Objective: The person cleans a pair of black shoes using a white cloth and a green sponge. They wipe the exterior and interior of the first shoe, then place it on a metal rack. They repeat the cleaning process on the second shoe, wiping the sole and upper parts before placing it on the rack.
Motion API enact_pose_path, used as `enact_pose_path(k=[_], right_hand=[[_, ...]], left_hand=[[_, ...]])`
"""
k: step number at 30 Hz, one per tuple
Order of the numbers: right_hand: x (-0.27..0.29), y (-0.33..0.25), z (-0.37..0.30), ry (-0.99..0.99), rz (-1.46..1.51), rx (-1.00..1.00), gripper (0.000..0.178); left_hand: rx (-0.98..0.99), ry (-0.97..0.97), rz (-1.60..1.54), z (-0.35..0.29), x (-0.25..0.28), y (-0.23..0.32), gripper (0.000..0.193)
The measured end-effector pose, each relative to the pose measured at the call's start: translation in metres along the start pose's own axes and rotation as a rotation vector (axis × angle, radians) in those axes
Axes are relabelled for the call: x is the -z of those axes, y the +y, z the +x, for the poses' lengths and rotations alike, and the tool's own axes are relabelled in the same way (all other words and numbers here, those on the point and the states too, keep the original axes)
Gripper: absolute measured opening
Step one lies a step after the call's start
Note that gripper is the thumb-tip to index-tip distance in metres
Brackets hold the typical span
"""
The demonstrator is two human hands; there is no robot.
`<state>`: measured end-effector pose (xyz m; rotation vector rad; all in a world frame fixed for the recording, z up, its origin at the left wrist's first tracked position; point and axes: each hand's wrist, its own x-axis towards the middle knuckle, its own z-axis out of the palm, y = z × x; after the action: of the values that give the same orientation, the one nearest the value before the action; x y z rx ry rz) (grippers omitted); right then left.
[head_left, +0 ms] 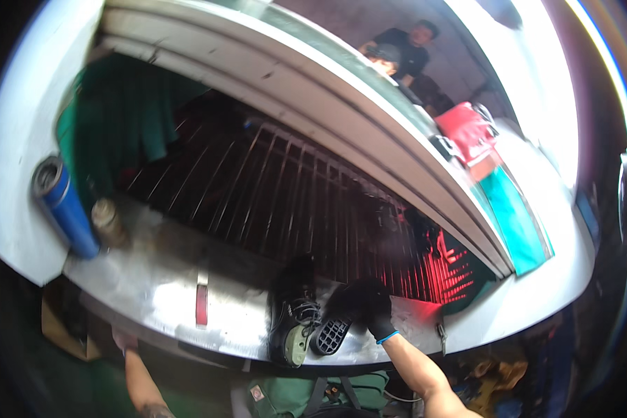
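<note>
My right hand [369, 306], in a black glove with a blue band at the wrist, is at the upturned shoe [331, 338], whose grid-patterned sole faces back toward me; black glove and dark upper merge, so I cannot tell whether my fingers are closed on it. My left hand [124, 339] is well apart from my right, down by the near edge of the metal bench [240, 327], too blurred for me to tell whether it grips anything. As I judge it, what matters is that both shoes lie on my right hand's side: the upturned one just to its left, and beside that the laced black shoe [292, 313], its long axis running roughly away from me, its olive-green end at the bench's near edge. My left hand would have to reach across to the right, past the red strip [201, 304]. Farther off are the slatted conveyor [258, 188], glowing red at its right end, and, at far left, a blue flask [71, 212].
</note>
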<state>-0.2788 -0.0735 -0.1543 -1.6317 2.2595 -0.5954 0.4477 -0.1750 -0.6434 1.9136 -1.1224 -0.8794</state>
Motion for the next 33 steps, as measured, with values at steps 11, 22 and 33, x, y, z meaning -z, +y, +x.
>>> enact_pose_path(k=[11,22,33], right_hand=[[0.001,-0.015,-0.003,-0.04,0.018,0.018,0.04],[0.003,0.0,0.007,-0.092,0.121,0.137,0.041],[-0.001,0.031,0.012,-0.173,0.304,0.288,0.042]], left_hand=[[0.132,0.264,-0.586,-0.017,0.032,0.045,0.037],[-0.41,0.055,-0.606,-0.314,0.046,0.414,0.039],[-0.768,-0.149,0.37,-0.357,-0.022,0.541,0.093]])
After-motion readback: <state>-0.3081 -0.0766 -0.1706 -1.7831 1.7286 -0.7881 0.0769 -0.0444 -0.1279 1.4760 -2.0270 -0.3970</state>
